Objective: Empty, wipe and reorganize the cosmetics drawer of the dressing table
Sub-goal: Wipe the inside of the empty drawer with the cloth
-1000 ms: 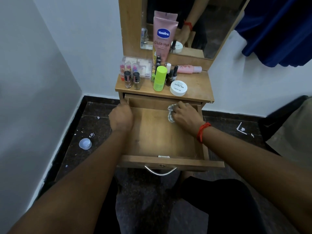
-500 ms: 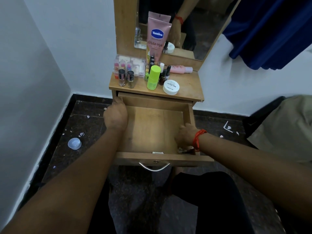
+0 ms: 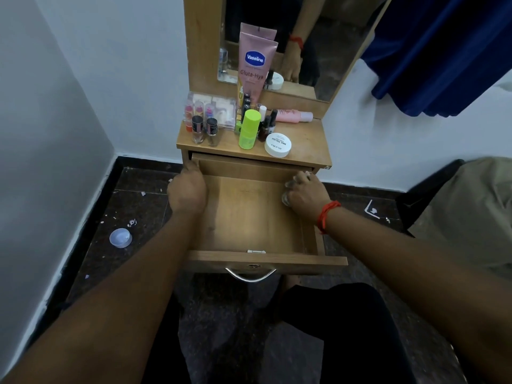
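Observation:
The wooden drawer (image 3: 249,217) of the dressing table stands pulled out with nothing lying in it. My left hand (image 3: 187,191) grips the drawer's left wall near the back. My right hand (image 3: 304,194) presses a crumpled pale wipe (image 3: 286,196) against the back right corner of the drawer. On the tabletop (image 3: 307,145) stand the cosmetics: a pink Vaseline tube (image 3: 255,65), a green bottle (image 3: 249,128), a white nail polish jar (image 3: 278,144), nail polish bottles (image 3: 205,130), a clear lipstick case (image 3: 210,110) and a pink bottle (image 3: 293,116) lying on its side.
A mirror (image 3: 304,37) rises behind the tabletop. A small white cap (image 3: 120,237) and paper scraps lie on the dark floor at the left. A blue curtain (image 3: 443,51) hangs at the upper right, a beige cushion (image 3: 471,203) sits at the right. White walls close the left side.
My right hand has moved with the wipe from the drawer's front right corner to the back right corner. My left hand has stayed on the left wall.

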